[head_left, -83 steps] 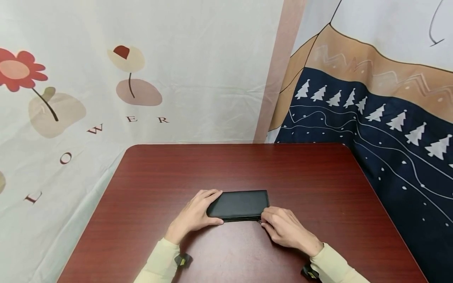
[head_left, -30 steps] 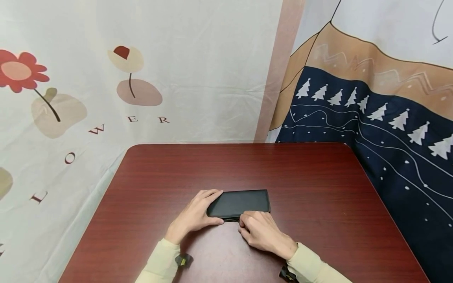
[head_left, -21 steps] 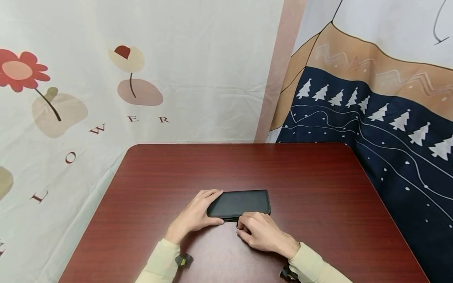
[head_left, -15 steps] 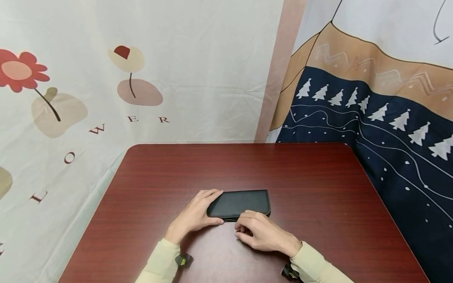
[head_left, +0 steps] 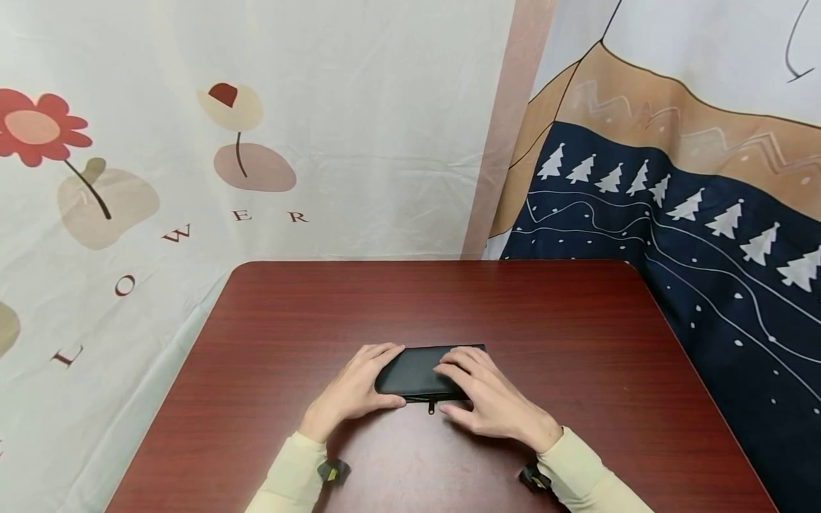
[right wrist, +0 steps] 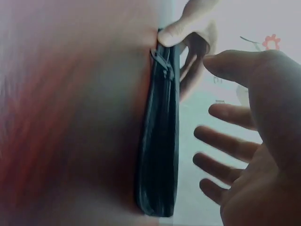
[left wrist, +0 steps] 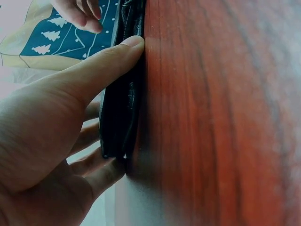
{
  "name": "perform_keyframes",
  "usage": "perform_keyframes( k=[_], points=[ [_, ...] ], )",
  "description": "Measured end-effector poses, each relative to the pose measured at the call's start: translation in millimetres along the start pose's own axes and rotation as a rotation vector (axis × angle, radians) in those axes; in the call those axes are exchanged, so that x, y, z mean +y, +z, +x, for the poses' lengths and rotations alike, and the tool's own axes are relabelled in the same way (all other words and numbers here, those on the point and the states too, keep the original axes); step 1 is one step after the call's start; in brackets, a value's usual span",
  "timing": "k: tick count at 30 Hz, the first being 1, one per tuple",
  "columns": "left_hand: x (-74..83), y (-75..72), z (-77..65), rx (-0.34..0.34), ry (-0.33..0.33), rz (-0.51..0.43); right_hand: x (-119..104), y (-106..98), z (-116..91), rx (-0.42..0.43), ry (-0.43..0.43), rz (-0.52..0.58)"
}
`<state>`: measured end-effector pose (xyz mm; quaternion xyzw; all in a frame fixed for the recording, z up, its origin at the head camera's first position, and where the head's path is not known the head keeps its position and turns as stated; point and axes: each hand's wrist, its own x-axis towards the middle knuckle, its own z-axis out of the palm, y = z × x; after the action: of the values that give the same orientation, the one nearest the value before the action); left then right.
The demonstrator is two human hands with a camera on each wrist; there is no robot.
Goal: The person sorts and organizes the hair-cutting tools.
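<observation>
A long black zip wallet [head_left: 420, 367] lies flat on the reddish-brown table [head_left: 308, 306]. At its left end my left hand [head_left: 346, 388] grips it, thumb along the front edge and fingers round the far side. The zip pull [head_left: 432, 407] sticks out from the middle of the front edge. In the right wrist view the zip pull [right wrist: 160, 59] stands close to the left thumb, with the zipped side facing the camera. My right hand [head_left: 494, 399] hovers over the wallet's right half, fingers spread and relaxed, holding nothing; it hides the right front corner.
A white cloth [head_left: 385, 128] with flower prints hangs behind the table. On the right hangs a navy cloth [head_left: 705, 285] with white trees. A small dark wrist camera [head_left: 333, 470] sits at the left cuff, another [head_left: 534, 479] at the right.
My right hand moved left along the wallet's front edge from its right corner, let go of the zip pull, then opened and rose over the wallet's right half. The left hand stayed put.
</observation>
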<state>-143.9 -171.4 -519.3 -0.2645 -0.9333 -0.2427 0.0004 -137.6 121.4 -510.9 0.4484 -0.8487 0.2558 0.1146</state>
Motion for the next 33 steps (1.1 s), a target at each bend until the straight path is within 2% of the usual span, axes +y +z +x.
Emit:
perform_keyframes(
  k=[7, 15, 22, 29, 33],
  points=[
    [-0.4, 0.4, 1.2, 0.006, 0.016, 0.007, 13, -8, -5, -0.017, 0.077, -0.087],
    [-0.6, -0.1, 1.9, 0.004, 0.023, 0.017, 28, -13, -10, -0.104, 0.154, -0.132],
    [0.2, -0.1, 2.1, 0.011, 0.027, 0.015, 38, -12, -13, -0.150, 0.171, -0.145],
    [-1.0, 0.1, 2.1, 0.004, 0.031, 0.022, 43, -11, -13, -0.164, 0.137, -0.149],
    [-0.9, -0.2, 1.8, 0.004, 0.030, 0.021, 43, -11, -12, -0.179, 0.148, -0.142]
  ],
)
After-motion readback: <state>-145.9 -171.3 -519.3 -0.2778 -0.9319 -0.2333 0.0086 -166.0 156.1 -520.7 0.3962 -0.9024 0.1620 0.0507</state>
